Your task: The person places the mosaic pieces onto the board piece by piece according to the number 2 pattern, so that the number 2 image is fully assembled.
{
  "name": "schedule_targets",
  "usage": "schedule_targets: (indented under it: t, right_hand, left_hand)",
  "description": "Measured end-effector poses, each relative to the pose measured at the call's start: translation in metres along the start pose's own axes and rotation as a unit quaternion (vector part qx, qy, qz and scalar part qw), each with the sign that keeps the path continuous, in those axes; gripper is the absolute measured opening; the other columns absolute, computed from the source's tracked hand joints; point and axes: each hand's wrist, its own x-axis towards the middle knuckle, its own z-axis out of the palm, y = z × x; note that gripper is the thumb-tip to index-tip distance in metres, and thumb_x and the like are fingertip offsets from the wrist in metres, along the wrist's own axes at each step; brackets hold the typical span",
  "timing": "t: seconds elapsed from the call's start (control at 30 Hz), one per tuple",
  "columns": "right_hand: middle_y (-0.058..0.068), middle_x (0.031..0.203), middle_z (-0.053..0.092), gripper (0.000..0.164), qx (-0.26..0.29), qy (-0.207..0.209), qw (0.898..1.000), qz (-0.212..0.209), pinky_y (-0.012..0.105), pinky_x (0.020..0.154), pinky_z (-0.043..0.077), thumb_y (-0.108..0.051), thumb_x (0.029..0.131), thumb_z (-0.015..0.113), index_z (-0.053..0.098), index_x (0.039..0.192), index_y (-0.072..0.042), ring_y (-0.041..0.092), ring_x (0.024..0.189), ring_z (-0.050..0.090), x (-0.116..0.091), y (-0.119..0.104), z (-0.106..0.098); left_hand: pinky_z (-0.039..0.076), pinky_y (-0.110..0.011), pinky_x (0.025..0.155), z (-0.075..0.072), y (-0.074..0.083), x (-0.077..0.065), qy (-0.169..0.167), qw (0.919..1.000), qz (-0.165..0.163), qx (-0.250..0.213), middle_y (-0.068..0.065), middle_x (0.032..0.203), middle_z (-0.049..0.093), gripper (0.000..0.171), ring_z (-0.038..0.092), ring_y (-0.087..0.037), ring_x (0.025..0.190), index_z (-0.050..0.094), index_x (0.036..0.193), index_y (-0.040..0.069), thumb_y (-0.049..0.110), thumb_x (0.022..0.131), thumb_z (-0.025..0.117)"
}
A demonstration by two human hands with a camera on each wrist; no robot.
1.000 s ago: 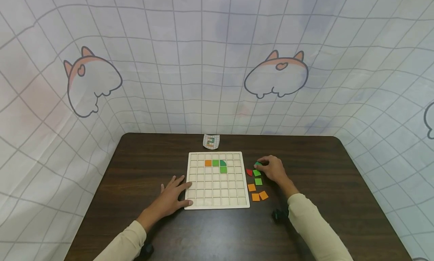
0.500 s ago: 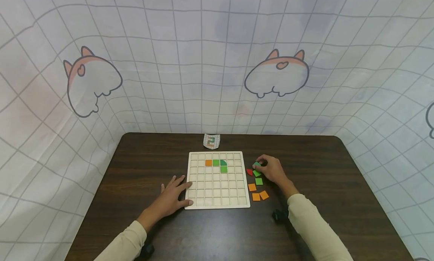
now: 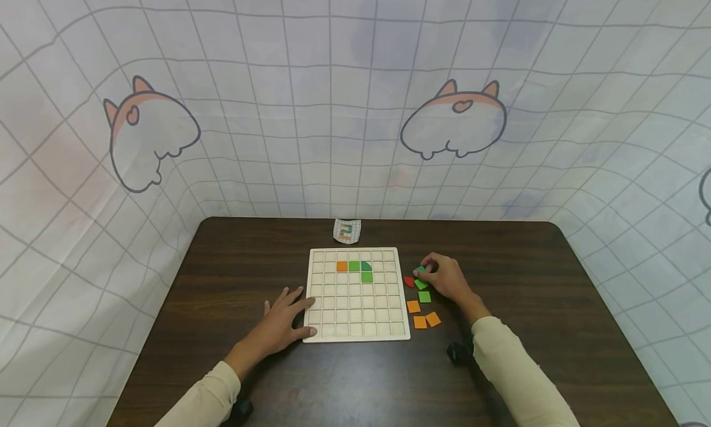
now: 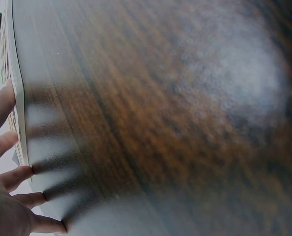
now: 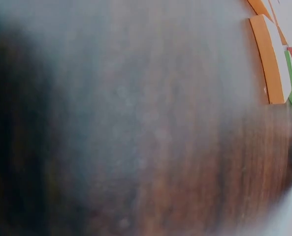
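Just off the right edge of the grid board (image 3: 355, 316), the right hand (image 3: 449, 277) still pinches a green tile (image 3: 420, 269), well apart from the left hand (image 3: 278, 324) splayed on the board's left edge, the four placed tiles (image 3: 354, 266) unchanged, so the pattern seems no further along.

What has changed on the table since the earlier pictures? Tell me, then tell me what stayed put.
Very little: the right hand's fingertips and the green piece between them have shifted slightly left, towards the grid board. No grasp was plainly taken or let go. The left hand at the board's left edge, the four pieces set in it and the loose orange squares stayed as they were.
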Motion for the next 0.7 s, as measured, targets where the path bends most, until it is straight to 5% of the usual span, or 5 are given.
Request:
schedule_targets:
  t: [0.7]
  right_hand:
    - [0.011, 0.091, 0.066, 0.028, 0.072, -0.006, 0.997, 0.027, 0.030, 0.056, 0.055, -0.017, 0.093, 0.073, 0.070, 0.119, -0.005, 0.017, 0.058, 0.063, -0.0011, -0.0030, -0.0030]
  left_hand:
    - [0.012, -0.082, 0.107, 0.0014, 0.0003, 0.0025, -0.007, 0.9998, -0.016, 0.006, -0.016, 0.161, 0.035, 0.070, 0.021, -0.046, 0.151, 0.054, 0.146, 0.019, 0.041, 0.085, 0.079]
